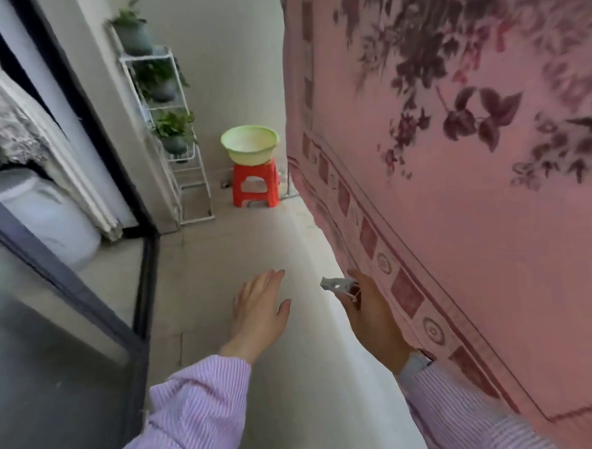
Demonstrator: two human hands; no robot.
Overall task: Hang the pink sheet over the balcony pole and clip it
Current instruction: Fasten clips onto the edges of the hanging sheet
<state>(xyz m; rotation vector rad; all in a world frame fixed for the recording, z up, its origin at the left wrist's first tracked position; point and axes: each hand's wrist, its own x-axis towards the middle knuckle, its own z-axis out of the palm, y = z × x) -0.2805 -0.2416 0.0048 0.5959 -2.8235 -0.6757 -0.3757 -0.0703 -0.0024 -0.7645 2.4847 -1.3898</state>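
Note:
The pink sheet [460, 198], printed with dark leaves and a patterned border, hangs down along the right side; the pole that carries it is out of view above. My right hand [372, 314] is just in front of the sheet's lower border and holds a grey clothes clip [336, 284] between its fingers. My left hand [261, 311] hovers over the floor to the left with fingers straight and holds nothing. Both arms wear striped lilac sleeves.
A green basin [248, 149] sits on a red stool [254, 186] at the far end of the balcony. A white plant rack [187, 170] with potted plants stands beside it. A dark-framed glass door [79, 281] and a white container [51, 215] are on the left.

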